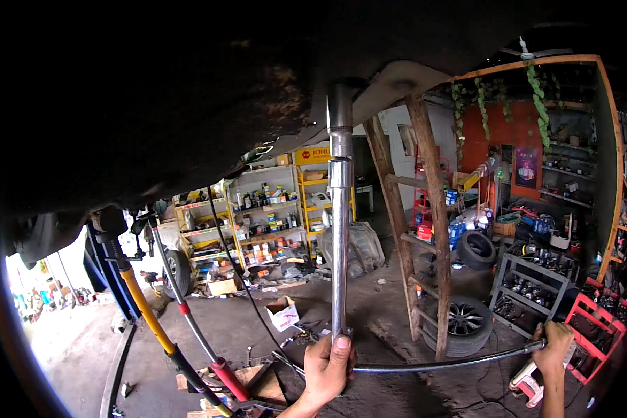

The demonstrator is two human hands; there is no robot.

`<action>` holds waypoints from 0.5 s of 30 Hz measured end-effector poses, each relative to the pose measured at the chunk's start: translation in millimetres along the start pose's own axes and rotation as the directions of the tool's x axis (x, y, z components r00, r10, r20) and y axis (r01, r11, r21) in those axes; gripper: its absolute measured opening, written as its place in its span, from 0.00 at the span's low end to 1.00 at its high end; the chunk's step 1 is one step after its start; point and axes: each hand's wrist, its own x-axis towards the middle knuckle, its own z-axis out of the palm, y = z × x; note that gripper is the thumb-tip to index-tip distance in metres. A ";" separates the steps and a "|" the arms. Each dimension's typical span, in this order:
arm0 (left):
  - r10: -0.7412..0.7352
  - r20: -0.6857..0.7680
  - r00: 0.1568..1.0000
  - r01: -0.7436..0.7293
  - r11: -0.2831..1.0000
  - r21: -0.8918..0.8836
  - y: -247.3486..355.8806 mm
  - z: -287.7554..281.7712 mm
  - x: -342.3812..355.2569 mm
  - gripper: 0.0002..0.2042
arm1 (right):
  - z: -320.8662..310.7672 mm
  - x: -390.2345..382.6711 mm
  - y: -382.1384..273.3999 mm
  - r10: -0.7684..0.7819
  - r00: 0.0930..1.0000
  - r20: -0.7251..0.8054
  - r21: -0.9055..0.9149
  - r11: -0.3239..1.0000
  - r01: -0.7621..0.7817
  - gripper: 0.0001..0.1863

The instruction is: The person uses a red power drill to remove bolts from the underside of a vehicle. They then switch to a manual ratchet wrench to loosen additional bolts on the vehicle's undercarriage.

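Observation:
A long chrome socket extension (339,251) stands upright, its socket (340,115) pressed up against the dark underside of a vehicle (188,104). My left hand (325,369) is closed round the joint at the extension's lower end, thumb pointing up. From that joint a long steel breaker bar (446,364) runs off to the right, nearly level. At its far end my right hand (554,347) is wrapped round the handle. Just where the socket meets the underside is too dark to make out.
A wooden ladder (432,209) leans to the right of the extension. Yellow (143,306) and red-and-silver (195,327) support poles stand at left. Behind are loaded shelves (265,216), a wheel (463,324), a grey rack (529,292), a red rack (595,327) and a small white box (283,315).

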 end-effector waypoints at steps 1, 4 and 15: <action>-0.006 0.001 1.000 0.006 1.000 -0.011 0.3 -0.8 -1.0 0.25 | -2.6 -1.8 -0.5 0.010 1.000 0.008 -0.008 1.000 -0.010 0.12; 0.016 0.038 0.999 -0.016 1.000 -0.002 5.7 -1.0 -2.0 0.25 | -14.3 -2.7 -6.0 0.002 1.000 -0.013 -0.035 0.999 -0.002 0.13; -0.022 0.095 0.995 0.026 0.999 -0.046 22.8 1.8 6.2 0.24 | -36.3 -11.3 -3.6 0.049 0.998 -0.049 -0.089 0.995 -0.053 0.13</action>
